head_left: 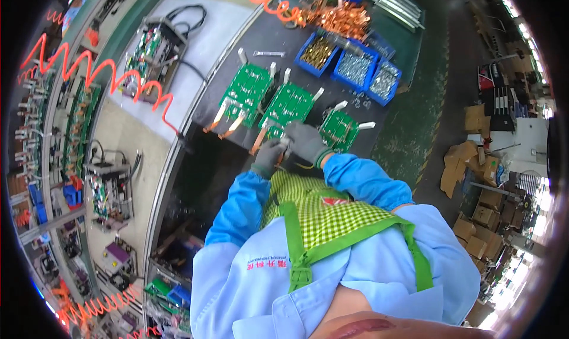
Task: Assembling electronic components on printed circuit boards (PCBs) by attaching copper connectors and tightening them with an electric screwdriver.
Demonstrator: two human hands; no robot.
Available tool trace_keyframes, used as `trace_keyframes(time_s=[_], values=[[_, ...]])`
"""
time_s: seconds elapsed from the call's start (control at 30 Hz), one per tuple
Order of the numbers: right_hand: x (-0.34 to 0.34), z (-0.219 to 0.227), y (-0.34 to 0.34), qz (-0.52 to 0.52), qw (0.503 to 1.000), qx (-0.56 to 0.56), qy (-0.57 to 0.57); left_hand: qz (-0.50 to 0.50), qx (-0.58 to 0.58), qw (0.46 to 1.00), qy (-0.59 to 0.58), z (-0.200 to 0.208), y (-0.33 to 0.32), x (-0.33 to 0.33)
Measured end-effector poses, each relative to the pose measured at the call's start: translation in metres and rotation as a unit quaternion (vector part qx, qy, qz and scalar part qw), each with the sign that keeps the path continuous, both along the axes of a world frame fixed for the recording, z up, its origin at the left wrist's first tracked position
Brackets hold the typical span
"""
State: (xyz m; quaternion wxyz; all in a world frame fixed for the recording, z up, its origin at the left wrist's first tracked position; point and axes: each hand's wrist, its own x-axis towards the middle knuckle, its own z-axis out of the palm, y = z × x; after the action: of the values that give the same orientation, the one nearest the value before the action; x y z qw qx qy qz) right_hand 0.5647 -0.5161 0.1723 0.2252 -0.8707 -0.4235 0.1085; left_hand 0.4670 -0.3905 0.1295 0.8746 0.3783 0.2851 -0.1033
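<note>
What the gloved left hand (pixel 268 157) and right hand (pixel 305 141) pinch is too small to tell.

Both forearms in blue sleeves reach forward from the body, elbows bent and spread. The left hand (pixel 268 156) and the right hand (pixel 306 142), each in a grey glove, meet close together with fingers curled, the right slightly ahead.
</note>
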Motion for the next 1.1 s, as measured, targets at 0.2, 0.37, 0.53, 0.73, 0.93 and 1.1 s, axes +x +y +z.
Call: trace_keyframes(time_s=[0.2,0.37,0.53,0.73,0.93,1.1], values=[[-0.008,0.027,0.001,-0.084,0.987,0.061,0.124,-0.028,0.0,0.999,0.022,-0.005,0.003,0.002],[-0.009,0.009,-0.018,-0.024,0.99,0.107,0.094,-0.024,-0.019,0.999,0.018,-0.003,0.004,-0.004],[-0.016,0.017,-0.013,-0.01,0.988,0.15,0.042,-0.014,-0.039,0.999,0.032,-0.005,0.006,-0.004],[-0.024,0.033,-0.027,0.04,0.996,0.061,0.057,-0.028,-0.101,0.994,0.007,-0.005,0.016,-0.008],[0.002,0.069,-0.078,-0.106,0.992,0.063,-0.004,0.042,-0.17,0.981,0.078,-0.031,0.004,-0.053],[0.01,0.055,-0.093,-0.126,0.991,0.013,-0.044,0.053,-0.169,0.972,0.154,-0.01,-0.026,-0.063]])
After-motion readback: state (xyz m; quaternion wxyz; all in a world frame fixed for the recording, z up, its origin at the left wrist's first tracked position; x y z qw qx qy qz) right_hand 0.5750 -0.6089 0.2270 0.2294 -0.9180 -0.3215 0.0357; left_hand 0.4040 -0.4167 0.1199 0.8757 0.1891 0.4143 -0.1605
